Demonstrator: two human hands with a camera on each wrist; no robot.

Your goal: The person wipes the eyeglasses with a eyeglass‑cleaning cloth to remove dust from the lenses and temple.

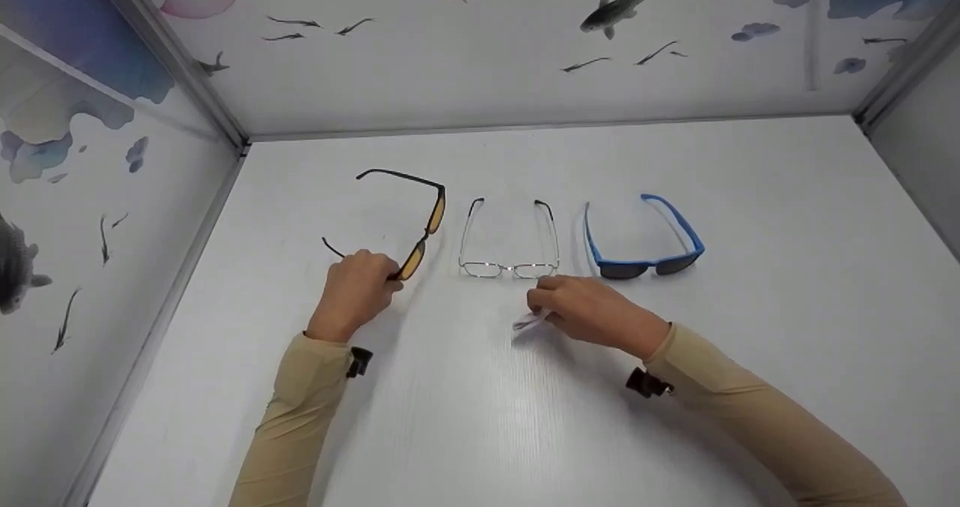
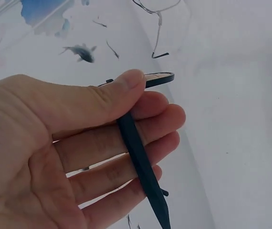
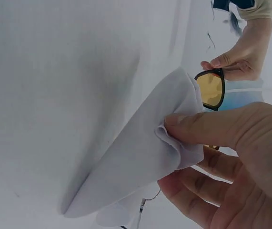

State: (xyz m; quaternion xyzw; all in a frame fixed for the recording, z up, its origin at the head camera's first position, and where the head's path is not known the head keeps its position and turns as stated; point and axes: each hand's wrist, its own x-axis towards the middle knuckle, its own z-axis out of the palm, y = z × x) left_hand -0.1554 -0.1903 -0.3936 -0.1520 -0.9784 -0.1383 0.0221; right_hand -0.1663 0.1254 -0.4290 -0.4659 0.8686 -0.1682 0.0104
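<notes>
My left hand point(image 1: 358, 288) pinches black-framed glasses with yellow lenses point(image 1: 436, 211) at one hinge corner, thumb on top. Their temples spread open to the left, and in the left wrist view one dark temple point(image 2: 143, 167) runs across the fingers. In my right hand point(image 1: 589, 308) a folded white cloth point(image 3: 126, 152) is pinched between thumb and fingers, its loose part hanging down. That hand is just in front of thin metal-framed glasses point(image 1: 510, 270), which lie on the table with clear lenses toward me.
Blue-framed sunglasses point(image 1: 651, 264) with dark lenses lie on the right with temples pointing away. The white table point(image 1: 465, 417) is bordered by a back wall point(image 1: 495, 79) and a left wall point(image 1: 82, 192), both printed with fish.
</notes>
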